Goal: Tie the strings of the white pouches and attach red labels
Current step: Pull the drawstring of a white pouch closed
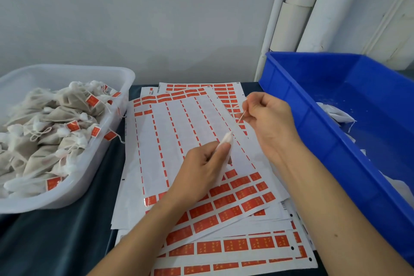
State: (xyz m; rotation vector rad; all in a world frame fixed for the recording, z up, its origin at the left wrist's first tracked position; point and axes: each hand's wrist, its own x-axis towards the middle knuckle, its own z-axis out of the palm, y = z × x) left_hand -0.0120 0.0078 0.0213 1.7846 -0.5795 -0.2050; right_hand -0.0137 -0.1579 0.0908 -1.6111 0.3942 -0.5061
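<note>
Desk [56, 242] is covered in dark blue-grey cloth, visible lower left and in a strip between the tubs. Centre of frame: a loose stack of white label sheets [201, 132], fanned at slightly different angles. The top sheet is mostly peeled, with bare backing and thin red strips left, and full red labels [226, 200] remain in rows along its lower edge and on the sheets below. Left of frame: translucent white tub [107, 163] on the desk, full of tied white pouches [44, 132], several with red tags showing. Right of frame: blue plastic bin [313, 132], edge overlapping the desk, with a few white pouches lying loose inside near its right wall. Left hand [201, 170] is over the middle of the top sheet, grip clamped on a narrow white pouch [225, 152]; its twisted neck sticks up past the fingertips and the body trails down under the thumb. Right hand [268, 119] is upper right of the sheets, just beside the blue bin, fingers curled with thumb and forefinger pinched together on a thin red label [242, 116] seen edge-on. The two hands are near each other but apart. Background: plain pale grey wall, and white pipes [313, 6] running vertically in the upper right corner behind the bin.
</note>
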